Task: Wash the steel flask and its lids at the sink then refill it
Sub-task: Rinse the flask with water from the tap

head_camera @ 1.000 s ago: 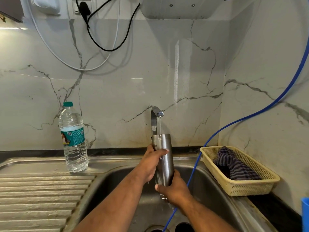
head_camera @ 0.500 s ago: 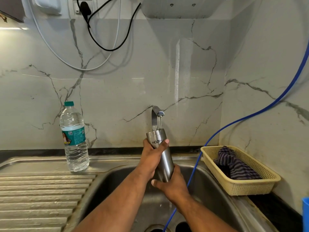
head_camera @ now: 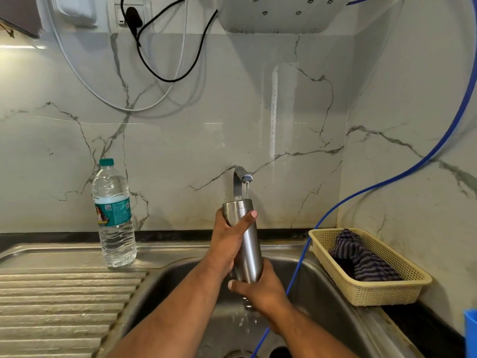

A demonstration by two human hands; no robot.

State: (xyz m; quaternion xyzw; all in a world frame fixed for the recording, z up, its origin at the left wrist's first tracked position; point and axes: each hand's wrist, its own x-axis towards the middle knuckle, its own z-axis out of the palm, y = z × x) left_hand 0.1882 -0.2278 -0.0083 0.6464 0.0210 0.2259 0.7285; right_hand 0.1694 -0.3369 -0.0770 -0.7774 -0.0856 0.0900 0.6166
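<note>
Steel flask (head_camera: 245, 244) held near-vertical over sink (head_camera: 178, 280), just beneath running tap (head_camera: 239, 177); clasped high by left hand (head_camera: 227, 244), low by right hand (head_camera: 260, 290). Outside rinse, apparently. Next: rotate under stream, gripping wet steel firmly.

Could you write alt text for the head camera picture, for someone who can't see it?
A left hand and right hand hold a steel flask under a running tap, over a sink. A water bottle stands at left; a basket holding a cloth sits at right.
</note>
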